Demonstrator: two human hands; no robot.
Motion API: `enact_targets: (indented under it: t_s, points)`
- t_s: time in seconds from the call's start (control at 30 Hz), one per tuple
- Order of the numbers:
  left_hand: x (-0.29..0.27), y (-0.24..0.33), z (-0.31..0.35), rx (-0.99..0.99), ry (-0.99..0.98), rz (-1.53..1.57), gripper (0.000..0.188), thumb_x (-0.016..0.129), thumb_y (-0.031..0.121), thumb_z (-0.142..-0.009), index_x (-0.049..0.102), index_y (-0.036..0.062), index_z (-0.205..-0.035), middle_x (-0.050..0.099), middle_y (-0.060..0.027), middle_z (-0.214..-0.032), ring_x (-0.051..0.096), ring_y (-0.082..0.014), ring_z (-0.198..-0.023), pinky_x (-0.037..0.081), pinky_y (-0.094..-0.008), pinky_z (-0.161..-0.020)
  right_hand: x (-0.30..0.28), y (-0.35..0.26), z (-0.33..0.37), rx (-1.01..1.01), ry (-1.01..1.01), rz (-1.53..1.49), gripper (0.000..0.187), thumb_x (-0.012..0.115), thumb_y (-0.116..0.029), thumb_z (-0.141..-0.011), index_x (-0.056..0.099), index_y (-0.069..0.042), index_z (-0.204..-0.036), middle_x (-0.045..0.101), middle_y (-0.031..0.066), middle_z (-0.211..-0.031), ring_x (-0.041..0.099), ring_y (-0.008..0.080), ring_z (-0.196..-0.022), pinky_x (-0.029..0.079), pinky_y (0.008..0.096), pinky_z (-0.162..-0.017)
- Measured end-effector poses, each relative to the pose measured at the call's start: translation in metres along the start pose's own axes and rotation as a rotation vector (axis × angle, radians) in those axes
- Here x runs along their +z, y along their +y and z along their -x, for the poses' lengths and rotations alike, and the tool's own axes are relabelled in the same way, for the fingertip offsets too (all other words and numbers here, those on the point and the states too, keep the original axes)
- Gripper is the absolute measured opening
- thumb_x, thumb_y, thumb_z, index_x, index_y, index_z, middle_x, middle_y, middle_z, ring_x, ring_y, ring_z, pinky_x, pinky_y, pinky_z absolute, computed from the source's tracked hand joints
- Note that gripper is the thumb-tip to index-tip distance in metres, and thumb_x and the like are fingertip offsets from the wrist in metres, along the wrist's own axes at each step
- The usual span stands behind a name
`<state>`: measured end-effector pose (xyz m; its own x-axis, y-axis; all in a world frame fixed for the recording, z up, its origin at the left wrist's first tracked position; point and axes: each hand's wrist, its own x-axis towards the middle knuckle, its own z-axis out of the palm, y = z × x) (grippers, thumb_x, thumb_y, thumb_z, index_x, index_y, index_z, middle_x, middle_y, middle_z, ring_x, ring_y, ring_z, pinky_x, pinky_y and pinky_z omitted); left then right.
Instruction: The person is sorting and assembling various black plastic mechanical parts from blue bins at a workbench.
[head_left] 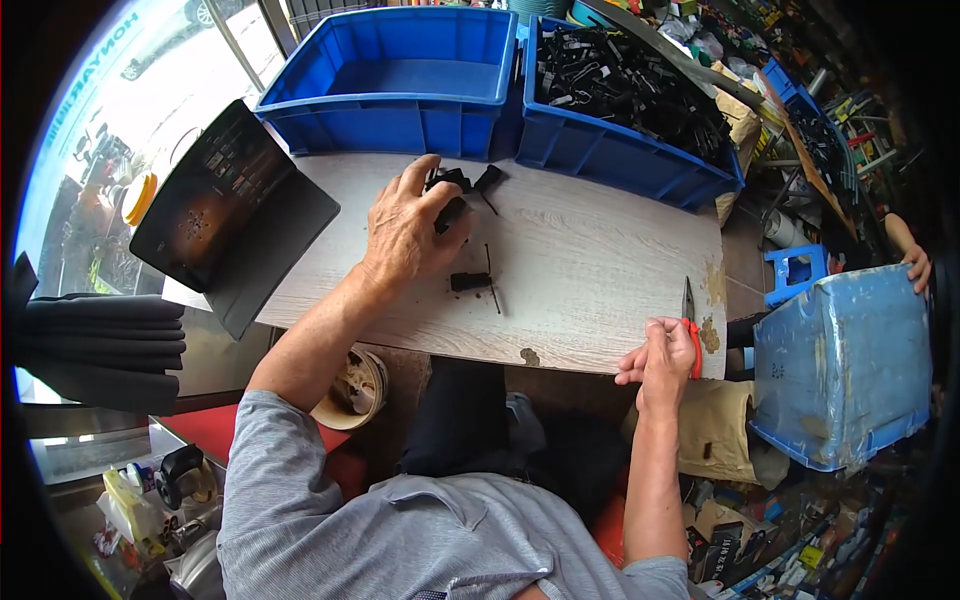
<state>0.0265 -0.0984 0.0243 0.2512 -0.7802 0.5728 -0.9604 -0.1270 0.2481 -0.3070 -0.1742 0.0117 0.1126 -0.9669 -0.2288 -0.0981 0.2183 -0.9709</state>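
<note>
Black parts gripped by left hand | right hand curled against red pliers, whether grasping, can't tell

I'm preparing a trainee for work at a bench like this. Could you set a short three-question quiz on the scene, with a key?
1. Multiple choice: What colour are the handles of the pliers by the right hand?
A. Green
B. Red
C. Yellow

2. True or false: The left hand is nearer to the dark screen than the right hand is.

3. Fill in the blank: The heap of black parts lies in the blue bin on the ____ (left or right).

Key: 1. B. 2. True. 3. Right.
</note>
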Motion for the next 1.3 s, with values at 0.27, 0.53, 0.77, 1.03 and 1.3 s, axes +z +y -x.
enact_targets:
  t_s: [0.27, 0.53, 0.77, 1.03, 1.3]
  points:
    - [-0.023, 0.001, -0.049, 0.177, 0.32, 0.068, 0.016, 0.076, 0.02, -0.08, 0.07, 0.0095, -0.09, 0.066, -0.012, -0.114, 0.062, -0.0322, -0.103, 0.049, -0.0432, -0.087, -0.001, 0.001, 0.0, -0.007, -0.004, -0.017, 0.016, 0.055, -0.017, -0.097, 0.054, 0.0, -0.097, 0.045, 0.0011, -0.052, 0.054, 0.0138, -0.04, 0.049, 0.0272, -0.033]
    - [-0.008, -0.059, -0.183, -0.044, -0.339, -0.031, 0.041, 0.069, 0.034, -0.085, 0.066, 0.0108, -0.12, 0.066, -0.0145, -0.12, 0.062, -0.034, -0.113, 0.049, -0.0425, -0.096, 0.0, -0.002, 0.005, -0.017, 0.013, 0.002, 0.017, 0.054, -0.017, -0.098, 0.053, -0.001, -0.096, 0.046, 0.0025, -0.051, 0.055, 0.015, -0.04, 0.048, 0.027, -0.032]
    - [0.044, -0.068, -0.223, 0.089, -1.046, -0.156, 0.044, 0.054, 0.028, -0.093, 0.057, 0.0152, -0.135, 0.058, -0.0091, -0.138, 0.058, -0.0281, -0.123, 0.045, -0.0445, -0.103, 0.006, 0.002, 0.004, -0.031, 0.04, -0.012, 0.017, 0.056, -0.016, -0.096, 0.053, 0.001, -0.093, 0.054, 0.0066, -0.057, 0.054, 0.0133, -0.04, 0.048, 0.0257, -0.032]
    - [0.057, -0.08, -0.22, 0.009, -1.197, -0.079, 0.042, 0.046, 0.034, -0.097, 0.061, 0.0127, -0.13, 0.067, -0.0073, -0.123, 0.062, -0.0236, -0.106, 0.046, -0.0421, -0.095, 0.002, 0.003, 0.004, -0.015, 0.049, 0.015, 0.017, 0.054, -0.017, -0.098, 0.053, 0.0, -0.097, 0.045, 0.0029, -0.05, 0.053, 0.0146, -0.039, 0.046, 0.0271, -0.031]
    - [0.065, -0.1, -0.226, -0.275, -1.183, 0.001, 0.043, 0.049, 0.039, -0.095, 0.065, 0.0132, -0.126, 0.067, -0.0061, -0.121, 0.063, -0.0159, -0.101, 0.048, -0.0377, -0.09, 0.006, -0.001, 0.005, -0.019, 0.097, 0.022, 0.017, 0.057, -0.018, -0.097, 0.055, -0.001, -0.097, 0.045, 0.0022, -0.051, 0.054, 0.0141, -0.041, 0.044, 0.0258, -0.033]
